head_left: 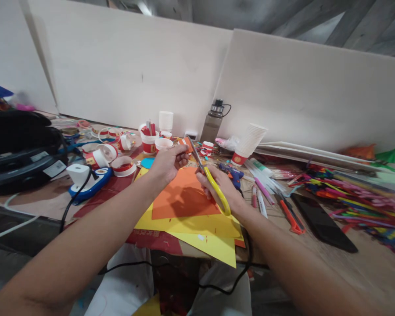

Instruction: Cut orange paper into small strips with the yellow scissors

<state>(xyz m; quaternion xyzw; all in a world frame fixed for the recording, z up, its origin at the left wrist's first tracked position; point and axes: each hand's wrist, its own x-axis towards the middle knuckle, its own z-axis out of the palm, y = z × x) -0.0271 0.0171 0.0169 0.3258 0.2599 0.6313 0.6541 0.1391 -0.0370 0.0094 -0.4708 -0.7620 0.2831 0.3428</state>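
My left hand (171,162) pinches a small piece of orange paper (188,145) above the table. Yellow-handled scissors (216,188) are in my right hand (217,182), their blades pointing up and away, next to the orange piece. Whether the blades touch the paper I cannot tell. Beneath both hands lies a sheet of orange paper (171,204), on top of several yellow sheets (217,248).
Paper cups and cut cup rings (123,166) crowd the left, near a blue power strip (102,180) with a white charger. A bottle (212,120) and stacked cups (250,142) stand behind. To the right are a blue glue gun (235,174), a red utility knife (291,215), a phone (324,221) and pipe cleaners (365,193).
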